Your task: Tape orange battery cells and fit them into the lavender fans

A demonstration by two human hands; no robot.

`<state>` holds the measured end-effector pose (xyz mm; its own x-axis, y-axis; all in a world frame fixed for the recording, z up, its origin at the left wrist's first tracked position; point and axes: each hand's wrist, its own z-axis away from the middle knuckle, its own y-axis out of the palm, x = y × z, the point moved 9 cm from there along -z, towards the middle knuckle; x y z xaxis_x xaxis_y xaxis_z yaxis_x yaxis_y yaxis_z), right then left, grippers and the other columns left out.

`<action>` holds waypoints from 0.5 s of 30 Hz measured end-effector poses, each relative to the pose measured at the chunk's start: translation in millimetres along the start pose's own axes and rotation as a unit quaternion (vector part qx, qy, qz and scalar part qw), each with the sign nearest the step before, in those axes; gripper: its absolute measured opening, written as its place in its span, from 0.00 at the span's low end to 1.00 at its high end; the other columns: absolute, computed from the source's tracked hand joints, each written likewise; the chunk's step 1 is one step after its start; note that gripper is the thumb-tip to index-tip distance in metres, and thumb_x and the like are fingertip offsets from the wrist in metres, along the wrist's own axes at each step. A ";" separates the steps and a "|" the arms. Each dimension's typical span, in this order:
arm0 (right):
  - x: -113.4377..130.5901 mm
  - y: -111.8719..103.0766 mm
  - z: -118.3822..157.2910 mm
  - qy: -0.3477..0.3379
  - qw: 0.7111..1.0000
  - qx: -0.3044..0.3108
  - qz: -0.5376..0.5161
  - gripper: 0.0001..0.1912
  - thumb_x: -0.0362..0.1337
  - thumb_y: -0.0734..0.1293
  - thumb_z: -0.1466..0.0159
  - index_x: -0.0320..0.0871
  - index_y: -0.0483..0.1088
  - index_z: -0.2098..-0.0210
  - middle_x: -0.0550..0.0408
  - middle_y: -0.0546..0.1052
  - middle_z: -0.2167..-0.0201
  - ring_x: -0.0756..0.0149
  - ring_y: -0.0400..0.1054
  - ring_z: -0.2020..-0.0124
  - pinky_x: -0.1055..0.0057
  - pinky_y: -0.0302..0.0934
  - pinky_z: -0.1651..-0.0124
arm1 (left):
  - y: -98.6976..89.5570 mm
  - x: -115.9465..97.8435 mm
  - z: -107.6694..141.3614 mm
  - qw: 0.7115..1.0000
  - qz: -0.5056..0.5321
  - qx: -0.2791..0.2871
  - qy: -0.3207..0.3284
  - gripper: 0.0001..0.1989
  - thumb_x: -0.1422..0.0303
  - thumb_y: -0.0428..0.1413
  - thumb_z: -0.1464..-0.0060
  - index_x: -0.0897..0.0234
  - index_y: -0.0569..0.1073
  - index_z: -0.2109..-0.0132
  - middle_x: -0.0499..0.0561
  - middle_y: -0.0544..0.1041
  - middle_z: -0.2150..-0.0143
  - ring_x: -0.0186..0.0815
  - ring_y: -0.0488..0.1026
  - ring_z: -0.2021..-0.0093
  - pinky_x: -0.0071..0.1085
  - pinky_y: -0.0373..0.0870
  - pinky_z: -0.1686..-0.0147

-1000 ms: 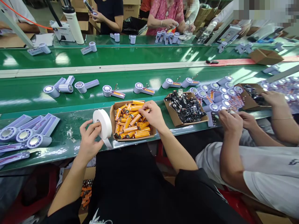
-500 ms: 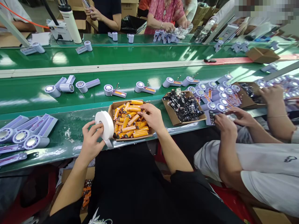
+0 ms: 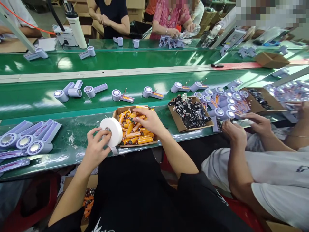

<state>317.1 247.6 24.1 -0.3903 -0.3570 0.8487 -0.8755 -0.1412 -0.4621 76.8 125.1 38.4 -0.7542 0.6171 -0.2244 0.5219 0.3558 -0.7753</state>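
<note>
My left hand (image 3: 96, 146) is closed on a roll of white tape (image 3: 114, 131), its fingers in the core. The roll stands on edge by the left side of a cardboard box (image 3: 138, 144), with a loose strip hanging at the bench edge. Orange wrapped batteries (image 3: 132, 135) with thin wires fill that box. Over their left part reaches my right hand (image 3: 151, 121), thumb and fingers apart and fingertips at the upper batteries. Between those fingers I see no battery clearly held.
Lilac fan housings (image 3: 38, 146) lie at the left, and more housings (image 3: 116, 94) sit along the green belt (image 3: 101, 108). A box of black circuit boards (image 3: 190, 112) stands at my right. Beside it, a co-worker's hands (image 3: 234, 130) handle a part. Other people stand across the line.
My right hand has shifted left over the batteries, its fingers spreading. My left hand and the tape roll moved slightly right. Housings on the belt sit a little further right.
</note>
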 end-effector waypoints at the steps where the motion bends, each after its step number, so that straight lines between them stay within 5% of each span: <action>1: 5.9 4.5 -1.9 -0.022 0.999 0.015 0.034 0.18 0.45 0.71 0.28 0.48 0.82 0.42 0.47 0.85 0.41 0.53 0.79 0.40 0.53 0.69 0.31 | 0.8 -0.2 0.9 1.000 0.003 0.000 0.003 0.20 0.78 0.60 0.42 0.58 0.78 0.44 0.57 0.82 0.48 0.55 0.70 0.37 0.54 0.70 0.38; 6: 17.9 15.5 -21.8 -0.017 0.987 0.045 0.153 0.19 0.40 0.65 0.22 0.54 0.75 0.34 0.54 0.86 0.44 0.54 0.81 0.42 0.58 0.70 0.35 | 6.6 6.5 8.3 0.999 0.000 -0.025 0.046 0.17 0.75 0.59 0.38 0.58 0.76 0.44 0.60 0.82 0.48 0.58 0.73 0.40 0.56 0.68 0.39; 9: 18.2 3.7 -37.8 -0.003 0.988 0.012 0.155 0.15 0.46 0.61 0.19 0.55 0.77 0.41 0.60 0.86 0.47 0.57 0.82 0.44 0.64 0.72 0.39 | 13.7 18.4 11.5 0.997 0.011 -0.044 0.061 0.16 0.72 0.60 0.39 0.56 0.76 0.44 0.59 0.83 0.49 0.58 0.75 0.43 0.56 0.67 0.38; 12: 19.9 0.3 -41.5 -0.015 0.992 0.020 0.121 0.11 0.52 0.70 0.25 0.57 0.79 0.48 0.64 0.86 0.52 0.57 0.82 0.46 0.64 0.75 0.42 | 18.1 24.8 14.9 0.997 0.022 -0.043 0.064 0.18 0.71 0.61 0.42 0.55 0.77 0.44 0.57 0.83 0.50 0.56 0.78 0.45 0.55 0.69 0.39; 15: 14.6 1.0 -35.9 0.001 0.992 0.019 0.121 0.18 0.47 0.77 0.31 0.58 0.77 0.42 0.62 0.85 0.60 0.53 0.83 0.51 0.60 0.77 0.43 | 16.7 27.1 17.5 0.997 0.020 -0.048 0.054 0.19 0.70 0.60 0.42 0.54 0.77 0.43 0.57 0.84 0.50 0.57 0.78 0.45 0.55 0.70 0.38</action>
<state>300.4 275.4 45.3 -0.5886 -0.3832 0.7118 -0.7443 -0.0868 -0.6622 58.1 135.5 9.1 -0.6874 0.7022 -0.1856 0.5902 0.3910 -0.7063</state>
